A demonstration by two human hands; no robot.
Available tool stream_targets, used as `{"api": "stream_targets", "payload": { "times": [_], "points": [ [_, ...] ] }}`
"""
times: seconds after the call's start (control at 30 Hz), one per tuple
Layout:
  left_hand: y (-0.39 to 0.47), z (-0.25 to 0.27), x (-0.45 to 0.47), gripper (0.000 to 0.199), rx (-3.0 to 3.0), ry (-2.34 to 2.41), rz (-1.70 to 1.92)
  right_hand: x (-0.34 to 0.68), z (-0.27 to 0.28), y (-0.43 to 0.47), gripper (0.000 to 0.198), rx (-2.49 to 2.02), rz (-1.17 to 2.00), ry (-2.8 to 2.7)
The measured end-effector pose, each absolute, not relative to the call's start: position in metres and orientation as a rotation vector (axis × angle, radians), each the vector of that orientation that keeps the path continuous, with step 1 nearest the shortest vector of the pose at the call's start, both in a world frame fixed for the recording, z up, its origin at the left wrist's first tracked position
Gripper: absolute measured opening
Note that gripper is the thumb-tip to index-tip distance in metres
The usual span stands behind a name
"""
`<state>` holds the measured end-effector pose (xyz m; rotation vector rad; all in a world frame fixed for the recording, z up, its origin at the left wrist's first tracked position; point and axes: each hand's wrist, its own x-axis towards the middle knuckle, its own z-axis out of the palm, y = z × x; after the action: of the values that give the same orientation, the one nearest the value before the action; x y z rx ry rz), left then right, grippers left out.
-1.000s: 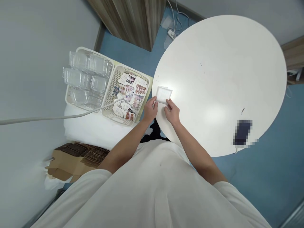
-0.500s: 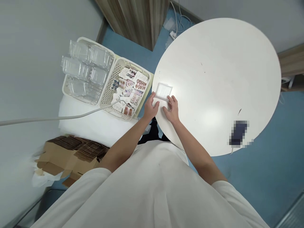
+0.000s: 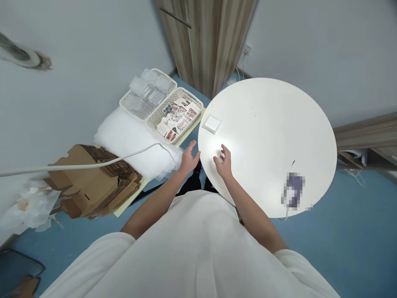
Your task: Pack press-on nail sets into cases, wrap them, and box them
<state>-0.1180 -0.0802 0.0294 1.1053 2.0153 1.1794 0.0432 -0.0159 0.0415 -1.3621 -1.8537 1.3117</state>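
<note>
Left hand [image 3: 188,159] and right hand [image 3: 224,162] have withdrawn from the flat white case [image 3: 212,123] they touched half a second earlier; it lies near the left edge of the table [image 3: 263,136]. Both hands are open and free, fingers slightly bent — the left just beside that edge, the right above the tabletop. Farther left, one perforated basket [image 3: 159,115] contains nail cards [image 3: 182,114]; the adjoining basket [image 3: 132,112], clear boxes [image 3: 140,86].

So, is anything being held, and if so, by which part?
Nothing: the left hand and right hand are open, clear of the square white item on the table.
</note>
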Motion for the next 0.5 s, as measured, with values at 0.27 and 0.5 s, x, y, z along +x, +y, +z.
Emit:
{"api": "stream_targets", "payload": {
  "times": [0.27,0.5],
  "points": [
    [-0.140,0.054,-0.121,0.035,0.894,2.050,1.120,0.041,0.045,-0.034,0.045,-1.326,1.602,-1.785],
    [-0.197,0.069,-0.163,0.036,0.961,2.180,1.015,-0.023,0.048,-0.057,0.051,-1.053,1.810,-2.022]
  ]
}}
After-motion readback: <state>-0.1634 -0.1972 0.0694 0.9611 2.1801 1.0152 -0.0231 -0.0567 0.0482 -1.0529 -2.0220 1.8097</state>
